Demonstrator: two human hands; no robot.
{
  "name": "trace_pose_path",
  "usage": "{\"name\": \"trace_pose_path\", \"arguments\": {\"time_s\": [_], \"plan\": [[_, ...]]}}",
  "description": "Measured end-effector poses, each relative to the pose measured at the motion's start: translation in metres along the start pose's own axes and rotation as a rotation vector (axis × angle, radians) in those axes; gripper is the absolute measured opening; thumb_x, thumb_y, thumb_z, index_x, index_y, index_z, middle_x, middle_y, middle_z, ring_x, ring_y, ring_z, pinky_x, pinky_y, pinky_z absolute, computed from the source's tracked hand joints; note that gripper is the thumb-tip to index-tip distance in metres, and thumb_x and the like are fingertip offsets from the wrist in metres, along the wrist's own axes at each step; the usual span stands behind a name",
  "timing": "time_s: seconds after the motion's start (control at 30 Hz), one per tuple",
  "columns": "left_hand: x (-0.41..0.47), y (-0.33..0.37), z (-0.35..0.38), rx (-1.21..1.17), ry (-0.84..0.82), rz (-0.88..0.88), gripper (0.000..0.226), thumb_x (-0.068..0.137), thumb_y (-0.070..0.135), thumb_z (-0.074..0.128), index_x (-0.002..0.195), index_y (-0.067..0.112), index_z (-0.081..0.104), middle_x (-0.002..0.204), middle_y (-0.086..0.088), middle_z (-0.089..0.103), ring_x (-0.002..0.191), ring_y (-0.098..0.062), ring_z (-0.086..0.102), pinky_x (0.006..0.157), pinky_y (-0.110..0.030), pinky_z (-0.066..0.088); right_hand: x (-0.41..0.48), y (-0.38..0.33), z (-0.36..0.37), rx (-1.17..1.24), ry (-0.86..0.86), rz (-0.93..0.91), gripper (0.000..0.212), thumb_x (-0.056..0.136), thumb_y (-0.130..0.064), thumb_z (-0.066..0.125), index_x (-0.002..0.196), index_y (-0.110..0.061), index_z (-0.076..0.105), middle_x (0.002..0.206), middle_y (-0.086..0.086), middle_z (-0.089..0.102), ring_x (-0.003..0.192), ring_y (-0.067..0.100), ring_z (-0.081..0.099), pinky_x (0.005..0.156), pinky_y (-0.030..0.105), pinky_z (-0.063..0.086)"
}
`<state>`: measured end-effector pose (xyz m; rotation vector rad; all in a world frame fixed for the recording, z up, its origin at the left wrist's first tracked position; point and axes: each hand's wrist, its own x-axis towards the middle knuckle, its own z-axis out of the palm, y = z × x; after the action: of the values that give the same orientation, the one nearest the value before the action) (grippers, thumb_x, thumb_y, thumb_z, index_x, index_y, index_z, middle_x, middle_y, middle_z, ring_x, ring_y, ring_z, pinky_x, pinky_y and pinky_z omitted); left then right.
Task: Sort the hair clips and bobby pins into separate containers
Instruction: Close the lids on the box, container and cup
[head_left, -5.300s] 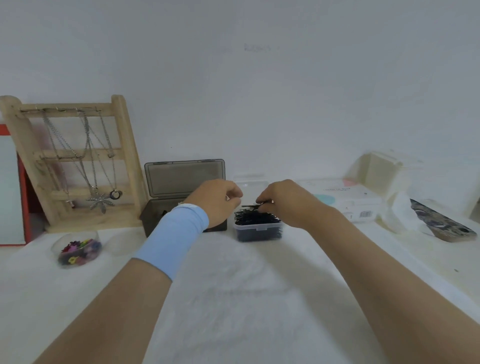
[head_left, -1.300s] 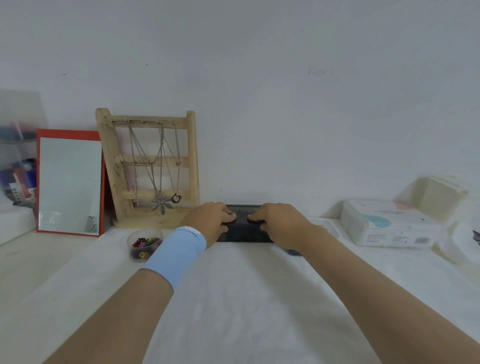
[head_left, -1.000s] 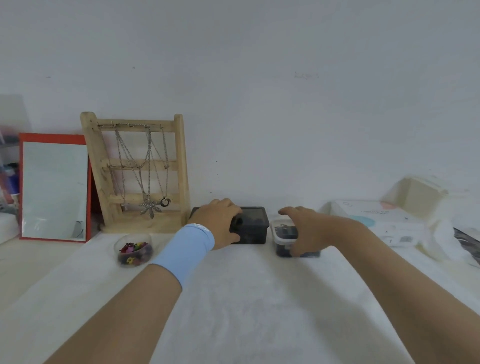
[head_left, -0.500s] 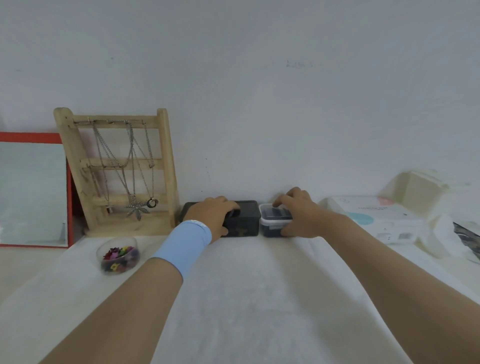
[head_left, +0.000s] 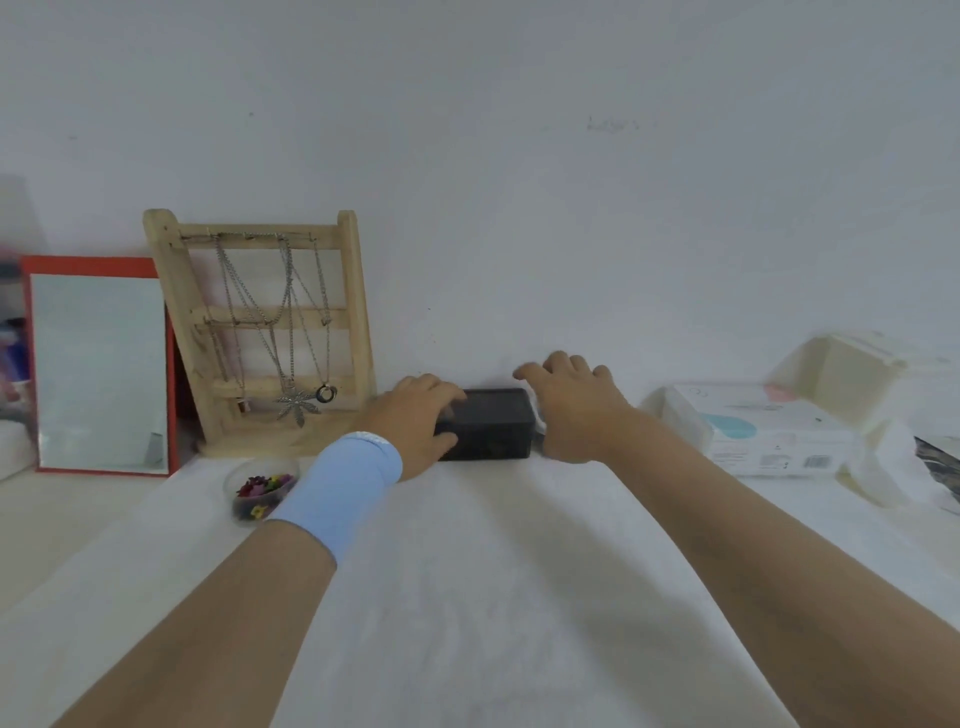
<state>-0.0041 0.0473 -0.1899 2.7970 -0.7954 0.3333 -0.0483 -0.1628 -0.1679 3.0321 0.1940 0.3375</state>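
Note:
A dark closed box (head_left: 491, 423) stands against the wall at the back of the white cloth. My left hand (head_left: 418, 421), with a light blue band on the wrist, grips the box's left end, fingers on the lid and thumb on the front. My right hand (head_left: 574, 408) hovers just right of the box with its fingers spread and nothing in them. It hides the small clear tub of black bobby pins. A round clear bowl of colourful hair clips (head_left: 260, 491) sits to the left, partly behind my left wrist.
A wooden rack hung with necklaces (head_left: 270, 332) leans on the wall left of the box, with a red-framed mirror (head_left: 98, 364) beside it. A white tissue pack (head_left: 758, 431) and a cream container (head_left: 852, 384) lie on the right.
The dark box's lid got shut and the box stayed by the wall under my left hand. My right hand set the bobby pin tub beside it and has now opened its fingers.

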Motion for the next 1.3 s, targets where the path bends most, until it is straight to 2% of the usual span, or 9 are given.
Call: {"name": "trace_pose_path", "arguments": {"time_s": [0.1,0.23,0.33,0.47,0.57,0.8,1.07,1.2,1.3], "plan": [[-0.025,-0.023,-0.019,0.008,0.020,-0.101,0.017,0.094,0.027,0.055,0.109,0.035,0.055,0.117,0.010,0.052,0.111,-0.016,0.051,0.094,-0.033,0.045,-0.001,-0.046,-0.022,0.250,0.039,-0.104,0.060,0.079,-0.011,0.060,0.135,-0.023,0.044,0.126,0.005,0.049,0.114,0.026,0.050,0.094,0.040,0.046],[-0.062,-0.052,-0.032,0.022,-0.020,-0.318,0.033,0.093,0.010,0.045,0.117,0.031,0.055,0.119,0.008,0.048,0.080,-0.015,0.052,0.059,-0.022,0.039,0.009,-0.104,-0.019,0.353,-0.107,-0.280,0.045,0.086,-0.013,0.059,0.130,-0.019,0.056,0.122,0.006,0.057,0.110,0.027,0.057,0.092,0.038,0.050],[-0.084,-0.070,-0.037,0.078,-0.091,-0.405,0.041,0.090,0.021,0.050,0.130,0.031,0.050,0.140,0.005,0.045,0.101,-0.020,0.057,0.080,-0.031,0.048,0.015,-0.136,-0.003,0.352,-0.216,-0.336,0.063,0.089,-0.029,0.068,0.146,-0.018,0.042,0.142,0.005,0.047,0.127,0.026,0.049,0.097,0.032,0.041],[-0.099,-0.095,-0.031,0.112,-0.232,-0.503,0.067,0.089,0.045,0.050,0.150,0.033,0.026,0.159,0.003,0.027,0.137,-0.029,0.038,0.106,-0.041,0.039,0.022,-0.166,0.024,0.358,-0.340,-0.319,0.072,0.094,-0.043,0.060,0.155,-0.021,0.028,0.154,0.009,0.036,0.140,0.031,0.036,0.110,0.043,0.037],[-0.102,-0.102,-0.020,0.074,-0.288,-0.490,0.067,0.094,0.047,0.043,0.153,0.029,0.018,0.157,0.000,0.023,0.131,-0.030,0.045,0.102,-0.039,0.041,0.027,-0.176,0.040,0.289,-0.315,-0.321,0.058,0.096,-0.039,0.055,0.150,-0.029,0.037,0.144,0.014,0.042,0.136,0.035,0.032,0.108,0.048,0.037],[-0.091,-0.098,-0.022,0.050,-0.229,-0.452,0.071,0.087,0.047,0.057,0.150,0.027,0.031,0.153,-0.001,0.029,0.126,-0.023,0.050,0.102,-0.036,0.043,0.025,-0.156,0.049,0.484,-0.246,-0.264,0.035,0.089,-0.038,0.069,0.122,-0.028,0.061,0.130,0.009,0.050,0.125,0.028,0.038,0.100,0.041,0.041],[-0.086,-0.083,-0.035,-0.074,-0.198,-0.428,0.074,0.077,0.045,0.068,0.143,0.032,0.040,0.142,0.002,0.041,0.114,-0.021,0.057,0.100,-0.034,0.045,0.014,-0.138,0.032,0.555,-0.140,-0.233,0.044,0.084,-0.031,0.072,0.122,-0.023,0.050,0.121,0.005,0.046,0.107,0.025,0.052,0.091,0.038,0.048],[-0.075,-0.055,-0.033,-0.174,-0.200,-0.277,0.069,0.065,0.054,0.071,0.129,0.044,0.050,0.134,0.003,0.046,0.107,-0.019,0.059,0.099,-0.034,0.047,-0.004,-0.089,0.002,0.496,-0.115,-0.214,0.054,0.086,-0.039,0.066,0.133,-0.027,0.043,0.118,0.002,0.046,0.108,0.022,0.050,0.087,0.033,0.043],[-0.060,-0.028,-0.023,-0.190,-0.184,-0.187,0.081,0.067,0.055,0.074,0.140,0.034,0.044,0.132,0.006,0.050,0.114,-0.015,0.054,0.100,-0.032,0.045,-0.020,-0.049,-0.018,0.521,-0.053,-0.083,0.048,0.090,-0.045,0.063,0.131,-0.027,0.046,0.122,0.001,0.049,0.105,0.021,0.054,0.082,0.030,0.043]]}}
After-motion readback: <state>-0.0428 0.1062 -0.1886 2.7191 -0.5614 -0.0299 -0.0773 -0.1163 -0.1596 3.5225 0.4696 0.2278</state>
